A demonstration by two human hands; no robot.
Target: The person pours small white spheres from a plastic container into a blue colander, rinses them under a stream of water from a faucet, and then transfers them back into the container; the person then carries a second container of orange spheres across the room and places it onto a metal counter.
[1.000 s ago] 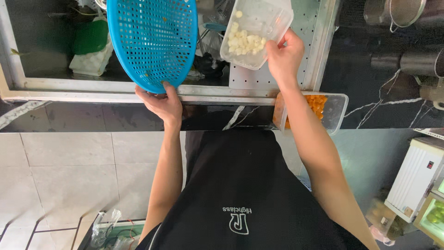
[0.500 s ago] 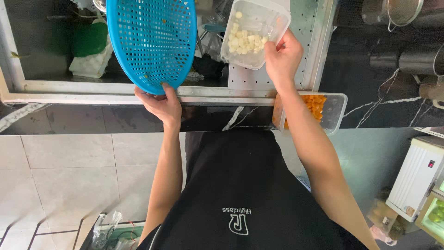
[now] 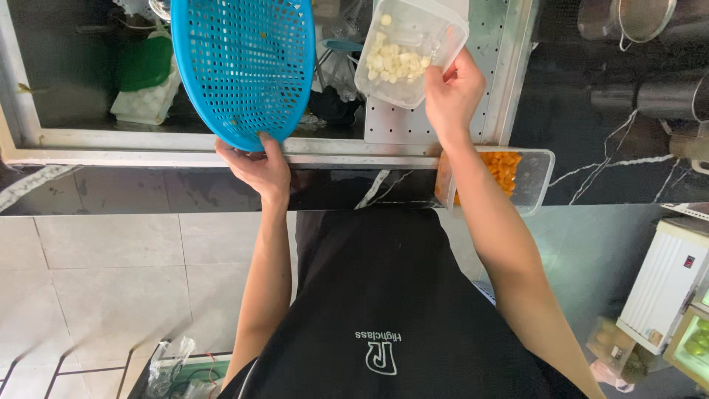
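The left hand (image 3: 255, 166) has its grip closed on the near rim of a blue basket (image 3: 244, 66), fingers curled over the edge and thumb under it, so the basket tips up and away from that grip over the sink (image 3: 88, 129). The right hand (image 3: 450, 92) has its grip closed on the near corner of a clear tub (image 3: 410, 48), thumb on the wall and fingers behind it; the pale pieces (image 3: 395, 63) inside lie heaped toward the side of the tub facing the basket, away from the grip. Tub and basket are near each other but apart, with a gap of open sink between them. To do this well, the tub's low corner should, I judge, come over the basket's bowl before it tips further, since anything spilled in the gap falls into the sink. The basket would catch better held flatter, its open face up, with the left grip steady at the rim. A slow tilt from the right wrist should keep the pieces from rushing out together. Just below the right forearm, on the table's (image 3: 111, 188) edge, sits a tray of orange cubes (image 3: 502, 166), close enough to knock with the elbow.
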